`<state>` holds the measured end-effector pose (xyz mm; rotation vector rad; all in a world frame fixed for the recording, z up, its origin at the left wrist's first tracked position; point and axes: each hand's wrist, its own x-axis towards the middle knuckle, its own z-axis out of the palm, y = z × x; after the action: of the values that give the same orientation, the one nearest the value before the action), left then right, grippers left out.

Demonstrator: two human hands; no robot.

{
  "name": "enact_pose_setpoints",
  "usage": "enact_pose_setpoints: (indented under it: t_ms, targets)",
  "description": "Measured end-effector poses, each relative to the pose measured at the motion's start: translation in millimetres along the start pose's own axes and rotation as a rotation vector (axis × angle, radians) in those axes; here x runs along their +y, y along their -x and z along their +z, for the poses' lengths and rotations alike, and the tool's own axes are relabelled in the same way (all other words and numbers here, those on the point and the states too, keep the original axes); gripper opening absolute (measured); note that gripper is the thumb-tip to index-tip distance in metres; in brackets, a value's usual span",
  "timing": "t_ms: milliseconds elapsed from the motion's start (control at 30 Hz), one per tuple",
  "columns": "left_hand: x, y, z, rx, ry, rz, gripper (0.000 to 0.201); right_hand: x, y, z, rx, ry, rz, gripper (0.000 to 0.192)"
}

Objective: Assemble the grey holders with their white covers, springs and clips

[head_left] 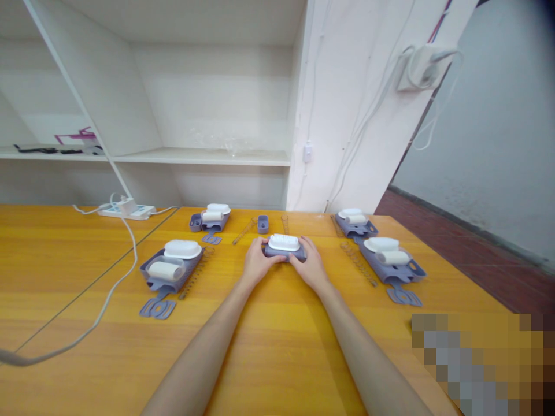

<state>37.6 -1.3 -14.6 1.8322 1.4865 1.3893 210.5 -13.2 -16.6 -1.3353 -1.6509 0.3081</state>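
Observation:
Between my two hands a grey-purple plastic case [284, 254] rests on the table, topped by a white oval piece with a ridged upper side [284, 242]. My left hand [258, 259] grips the case's left end, thumb along the near edge. The right hand [310, 263] holds the other end the same way, and the thumbs nearly meet in front. Just beyond are a small grey-purple cup [263, 224] and a metal coil spring [285, 225]. Another coil spring [245, 230] lies to the left. The underside of the case is hidden.
Similar grey-purple cases with white parts stand at near left [173, 263], far left [212, 216], far right [356, 221] and near right [392, 260]. Springs and flat ringed pieces lie beside them. A white power strip [126, 211] and trailing cable [115, 289] occupy the left.

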Motion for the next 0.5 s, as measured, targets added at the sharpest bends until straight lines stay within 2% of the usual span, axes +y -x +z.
enact_pose_setpoints:
  t_ms: [333, 500]
  targets:
    - [1.8, 0.4, 0.2, 0.015, 0.013, -0.013, 0.058, 6.1, 3.1, 0.2, -0.061, 0.054, -0.048, 0.067]
    - [1.8, -0.1, -0.4, 0.009, -0.008, -0.003, 0.057, 3.8, 3.6, -0.8, -0.075, 0.07, -0.038, 0.066]
